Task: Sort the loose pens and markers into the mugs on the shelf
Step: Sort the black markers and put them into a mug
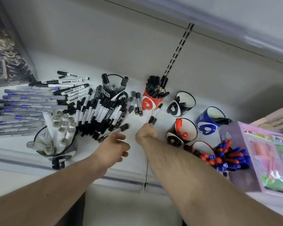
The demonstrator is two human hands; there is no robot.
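My right hand (145, 132) pinches light, stiff markers (152, 120) mid-barrel; left hand (114, 148) open beside slippery loose marker (113, 132).

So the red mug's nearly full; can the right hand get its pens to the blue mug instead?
Probably yes: the right hand holds pens, and the blue mug lies open-mouthed just right, nothing between.
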